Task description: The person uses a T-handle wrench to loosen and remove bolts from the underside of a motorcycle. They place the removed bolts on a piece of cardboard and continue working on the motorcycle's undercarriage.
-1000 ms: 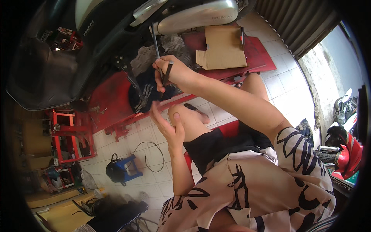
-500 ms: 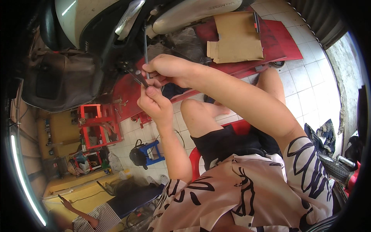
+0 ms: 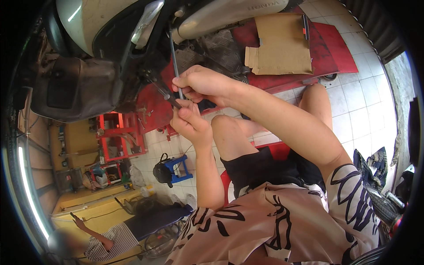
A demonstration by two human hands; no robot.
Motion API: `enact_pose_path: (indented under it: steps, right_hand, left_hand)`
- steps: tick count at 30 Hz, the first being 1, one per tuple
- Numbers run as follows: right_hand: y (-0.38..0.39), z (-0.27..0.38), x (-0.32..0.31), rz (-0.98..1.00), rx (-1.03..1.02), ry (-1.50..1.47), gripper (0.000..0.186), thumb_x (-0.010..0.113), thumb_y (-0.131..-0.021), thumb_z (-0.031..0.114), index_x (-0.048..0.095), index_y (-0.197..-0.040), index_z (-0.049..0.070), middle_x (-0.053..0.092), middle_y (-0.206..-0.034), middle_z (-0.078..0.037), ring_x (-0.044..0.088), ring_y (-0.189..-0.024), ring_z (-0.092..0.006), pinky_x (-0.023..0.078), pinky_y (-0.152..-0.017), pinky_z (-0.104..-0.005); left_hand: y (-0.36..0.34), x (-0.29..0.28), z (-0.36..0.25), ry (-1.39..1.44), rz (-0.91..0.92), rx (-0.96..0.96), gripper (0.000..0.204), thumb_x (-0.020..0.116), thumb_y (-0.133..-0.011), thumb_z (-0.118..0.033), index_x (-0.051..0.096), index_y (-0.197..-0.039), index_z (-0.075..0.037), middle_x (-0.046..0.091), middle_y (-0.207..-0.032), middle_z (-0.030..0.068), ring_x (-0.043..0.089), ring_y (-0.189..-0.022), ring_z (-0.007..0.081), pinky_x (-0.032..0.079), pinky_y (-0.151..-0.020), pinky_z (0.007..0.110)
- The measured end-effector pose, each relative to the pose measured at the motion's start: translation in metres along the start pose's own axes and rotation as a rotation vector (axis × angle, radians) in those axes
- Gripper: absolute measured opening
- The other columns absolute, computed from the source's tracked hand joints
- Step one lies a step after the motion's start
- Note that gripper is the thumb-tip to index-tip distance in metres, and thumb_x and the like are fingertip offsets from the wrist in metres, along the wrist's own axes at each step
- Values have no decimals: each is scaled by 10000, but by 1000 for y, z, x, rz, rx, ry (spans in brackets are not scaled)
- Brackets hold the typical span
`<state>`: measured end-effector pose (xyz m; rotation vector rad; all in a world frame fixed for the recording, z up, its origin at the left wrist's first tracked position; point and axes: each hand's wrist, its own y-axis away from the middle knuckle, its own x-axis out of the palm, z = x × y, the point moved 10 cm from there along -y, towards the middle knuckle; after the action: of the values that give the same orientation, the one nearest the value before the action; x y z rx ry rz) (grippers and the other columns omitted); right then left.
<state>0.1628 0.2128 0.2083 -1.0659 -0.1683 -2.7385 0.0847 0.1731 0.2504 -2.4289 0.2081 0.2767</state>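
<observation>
In front of me, at the underside of a motorcycle (image 3: 194, 26), both my hands work close together. My right hand (image 3: 201, 83) pinches the lower part of a thin grey metal rod (image 3: 175, 57), which runs up toward the motorcycle. Just below it, my left hand (image 3: 193, 123) is closed on the near end of a dark, narrow bar (image 3: 171, 99). That bar reaches back to dark parts of the machine; its exact kind does not show. The rod's lower tip lies between the hands, partly hidden by fingers.
A flattened cardboard box (image 3: 282, 44) lies on the red platform (image 3: 329, 44). A red metal frame (image 3: 115, 139) and a blue stool (image 3: 180, 168) stand to the left. Another person in a striped shirt (image 3: 112, 240) is at lower left.
The whole view has shifted slightly, so the scene sits a little farther right. My hands keep their holds on the rod and the bar.
</observation>
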Motion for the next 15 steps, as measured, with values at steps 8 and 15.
enact_pose_path:
  steps: [8, 15]
  right_hand:
    - [6, -5, -21, 38, 74, 83, 234, 502, -970, 196, 586, -838, 22, 379, -614, 51, 313, -529, -75, 277, -515, -239]
    - [11, -8, -34, -63, 41, 77, 252, 474, -985, 244, 590, -852, 66, 404, -661, 54, 342, -585, -75, 306, -549, -239]
  left_hand:
    - [6, 38, 6, 203, 542, -147, 508, 421, -1005, -460, 420, -709, -48, 327, -615, -51, 253, -538, 52, 163, -494, 258]
    - [2, 60, -9, -324, 888, -135, 390, 478, -979, -317, 593, -799, 10, 488, -556, 174, 479, -502, 325, 364, -521, 377]
